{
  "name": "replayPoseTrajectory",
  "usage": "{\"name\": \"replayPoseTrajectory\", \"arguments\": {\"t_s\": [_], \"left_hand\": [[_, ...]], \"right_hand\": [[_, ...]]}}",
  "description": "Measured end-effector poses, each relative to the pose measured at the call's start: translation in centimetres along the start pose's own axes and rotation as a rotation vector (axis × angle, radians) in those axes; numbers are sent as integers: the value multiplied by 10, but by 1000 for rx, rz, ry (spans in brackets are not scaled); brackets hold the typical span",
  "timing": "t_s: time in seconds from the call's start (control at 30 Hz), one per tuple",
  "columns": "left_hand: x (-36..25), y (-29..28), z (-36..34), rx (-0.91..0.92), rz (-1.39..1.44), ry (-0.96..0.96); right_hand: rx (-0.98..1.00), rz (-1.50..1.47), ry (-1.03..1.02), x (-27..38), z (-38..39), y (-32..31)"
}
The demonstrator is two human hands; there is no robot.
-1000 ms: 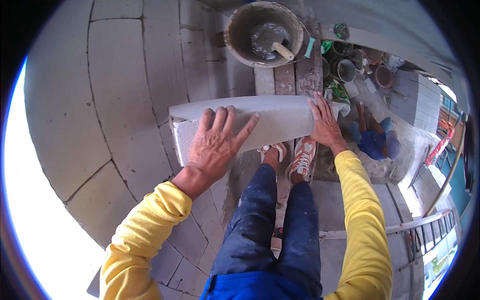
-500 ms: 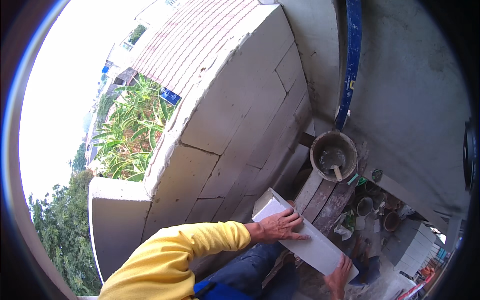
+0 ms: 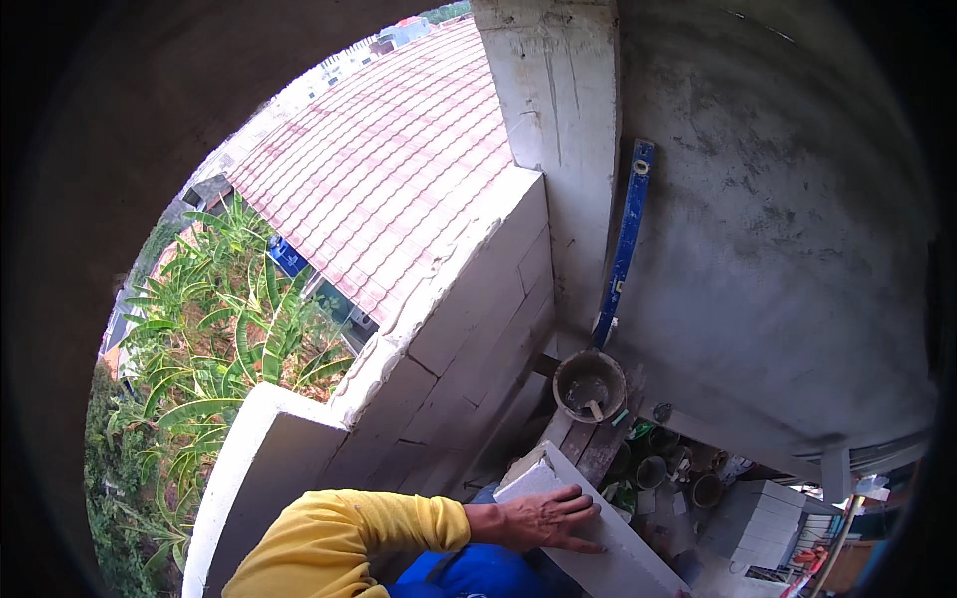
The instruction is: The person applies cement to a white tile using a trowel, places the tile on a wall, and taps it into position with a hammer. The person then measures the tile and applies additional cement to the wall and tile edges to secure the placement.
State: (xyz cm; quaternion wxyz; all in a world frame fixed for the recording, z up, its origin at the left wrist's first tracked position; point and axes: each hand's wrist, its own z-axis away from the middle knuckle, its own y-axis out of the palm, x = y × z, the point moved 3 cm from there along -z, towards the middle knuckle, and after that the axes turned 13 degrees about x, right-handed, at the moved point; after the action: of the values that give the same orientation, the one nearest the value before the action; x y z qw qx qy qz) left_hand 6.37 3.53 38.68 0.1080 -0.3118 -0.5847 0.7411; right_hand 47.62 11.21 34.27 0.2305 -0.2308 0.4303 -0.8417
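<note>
At the bottom centre of the frame, resting the left hand [image 3: 543, 520], spread and not clenched, on the pale block [image 3: 623, 558]; cannot tell about the right hand, out of view. Probably steadying the block; for next move, calling for firm support at both ends. Compared with half a second ago, showing the block lower, and more roof [image 3: 389, 169] in upper left.

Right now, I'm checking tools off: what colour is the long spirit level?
The spirit level is blue, clearest in the head view.
</note>
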Motion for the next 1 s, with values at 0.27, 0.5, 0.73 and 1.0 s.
{"name": "replayPoseTrajectory", "arguments": {"t_s": [0.27, 0.5, 0.73, 1.0], "left_hand": [[3, -93, 48, 104, -121, -93], [7, -181, 120, 2, -198, -321], [-19, -259, 178, -183, -239, -672], [-53, -330, 230, -231, -539, -1137]], "right_hand": [[-199, 53, -182, 52, -34, -48], [-276, 29, -397, 114, -98, -146], [-461, 300, -695, 186, -150, -332], [-739, 659, -1068, 312, -218, -503]]}}
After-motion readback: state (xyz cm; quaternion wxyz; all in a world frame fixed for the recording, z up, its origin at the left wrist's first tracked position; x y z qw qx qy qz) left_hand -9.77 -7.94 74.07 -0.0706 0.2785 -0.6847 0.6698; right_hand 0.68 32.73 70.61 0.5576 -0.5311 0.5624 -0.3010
